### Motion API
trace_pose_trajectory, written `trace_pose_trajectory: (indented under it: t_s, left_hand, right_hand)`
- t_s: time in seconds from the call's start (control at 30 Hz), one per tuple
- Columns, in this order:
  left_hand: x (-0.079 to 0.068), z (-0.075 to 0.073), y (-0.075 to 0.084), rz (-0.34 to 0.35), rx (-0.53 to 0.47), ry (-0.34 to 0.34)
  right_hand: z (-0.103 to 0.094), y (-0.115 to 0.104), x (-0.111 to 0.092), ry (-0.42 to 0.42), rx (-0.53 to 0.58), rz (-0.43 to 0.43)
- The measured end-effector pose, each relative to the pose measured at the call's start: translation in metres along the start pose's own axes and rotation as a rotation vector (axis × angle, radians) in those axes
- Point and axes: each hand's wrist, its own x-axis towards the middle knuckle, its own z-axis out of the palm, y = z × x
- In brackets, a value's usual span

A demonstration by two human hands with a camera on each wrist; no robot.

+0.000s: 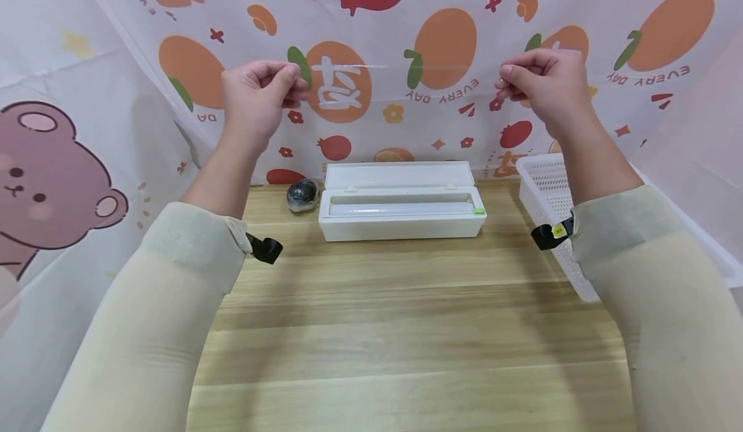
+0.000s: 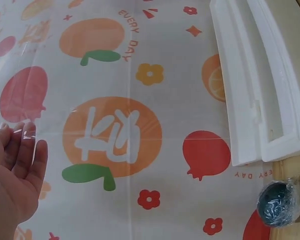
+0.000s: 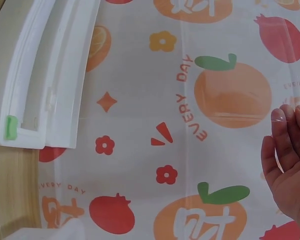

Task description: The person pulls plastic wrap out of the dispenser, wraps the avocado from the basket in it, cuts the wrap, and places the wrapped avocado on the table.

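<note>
A sheet of clear cling film [image 1: 400, 67] spans the gap between my raised hands, visible mostly by its shiny upper edge. My left hand [image 1: 261, 97] pinches one end between thumb and curled fingers. At the other end, my right hand [image 1: 548, 90] pinches the film the same way. Below and between them on the table sits a white cling film dispenser [image 1: 400, 227], its lid [image 1: 400, 175] raised and a pale roll inside. A green slider [image 1: 478, 211] shows at its right end. The film's lower edge is hard to make out.
A dark round object [image 1: 302, 195] wrapped in clear film lies left of the dispenser. At the right stands a white perforated basket [image 1: 525, 177], partly behind my right forearm. A fruit-print curtain [image 1: 371, 142] hangs behind the wooden table [image 1: 400, 329].
</note>
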Motion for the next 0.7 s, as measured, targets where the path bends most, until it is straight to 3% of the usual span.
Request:
trace_pose_trajectory:
  t_s: [0.27,0.7]
  left_hand:
    - [0.002,0.002,0.010,0.028,0.017,0.004]
    - [0.004,0.004,0.017,0.067,-0.077,0.025]
  right_hand:
    - [0.000,-0.009,0.002,0.009,0.023,-0.047]
    - [0.002,-0.020,0.000,0.070,0.031,-0.107]
